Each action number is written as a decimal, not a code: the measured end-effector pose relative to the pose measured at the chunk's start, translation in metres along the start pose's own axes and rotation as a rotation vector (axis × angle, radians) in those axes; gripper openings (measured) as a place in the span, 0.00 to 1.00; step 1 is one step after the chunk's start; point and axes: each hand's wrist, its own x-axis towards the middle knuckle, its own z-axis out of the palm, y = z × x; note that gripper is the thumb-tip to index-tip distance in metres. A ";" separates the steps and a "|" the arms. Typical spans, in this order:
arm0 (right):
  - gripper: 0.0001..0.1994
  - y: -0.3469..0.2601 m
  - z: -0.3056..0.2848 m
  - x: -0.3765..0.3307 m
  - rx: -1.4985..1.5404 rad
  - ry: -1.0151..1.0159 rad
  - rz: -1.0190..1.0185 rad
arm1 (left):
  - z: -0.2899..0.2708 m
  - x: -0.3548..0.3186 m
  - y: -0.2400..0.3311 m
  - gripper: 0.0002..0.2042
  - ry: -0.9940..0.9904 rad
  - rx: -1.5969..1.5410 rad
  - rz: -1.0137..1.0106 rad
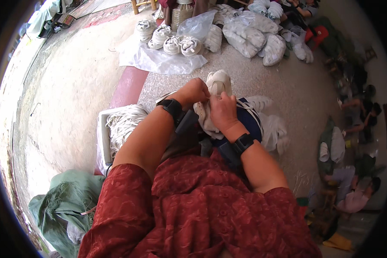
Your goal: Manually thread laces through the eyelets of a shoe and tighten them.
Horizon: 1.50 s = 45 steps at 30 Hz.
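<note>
Two hands meet over a pale shoe, fine finger work in hand

The pale shoe (219, 81) sits right at the grip, its rounded end jutting out just ahead of the fingertips. The left grip (198, 91) comes in from one side with thumb and fingers pressed together, seemingly pinching a thin pale lace (210, 97). The right grip (223, 107) is curled closed against the upper, its tips almost meeting the left; what those tips pinch is hidden.

The step in hand looks like lacing or adjusting at the shoe's opening. As a judgement, the next move calls for one grip to steady the upper while the other draws the strand along its line, without tugging the shoe askew.

Just right of the right grip, a dark blue pad (249, 124) curves around, with white strands over its edge; these could snag a sweeping finger. Beyond it lies a clear plastic bag (274, 129). Left of and nearer the body than the left grip stands a white box (102, 144) heaped with white cords (124, 122); its raised rim and the forearm alongside limit a low outward swing.

Ahead of the grip, floor (172, 84) separates the work from a plastic sheet (152, 61) bearing bundled shoes (172, 44). A broader stretch of floor lies to the right, past the bag, before the seated people (352, 198), so outward pulls seem easiest forward or high to the right.
</note>
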 end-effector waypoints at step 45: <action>0.09 0.062 -0.162 -0.065 1.901 0.239 0.108 | 0.070 -0.045 0.056 0.06 0.131 0.702 0.454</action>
